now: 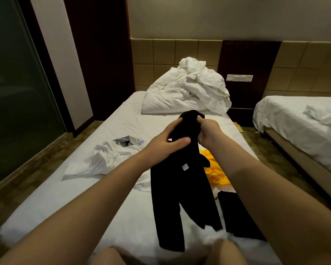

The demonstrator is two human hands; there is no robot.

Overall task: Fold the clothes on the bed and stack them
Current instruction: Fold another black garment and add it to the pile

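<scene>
While bunched, black garment [182, 188] between both hands' fingers [177, 141].

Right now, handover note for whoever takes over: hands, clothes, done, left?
Left hand and right hand: both have a grip on the top of the black trousers, legs hanging onto the bed.
On the bed: white shirt left, crumpled; yellow garment right, crumpled; flat black piece near right, possibly folded.
Left: fold trousers, shirt, yellow garment, then stack.
</scene>
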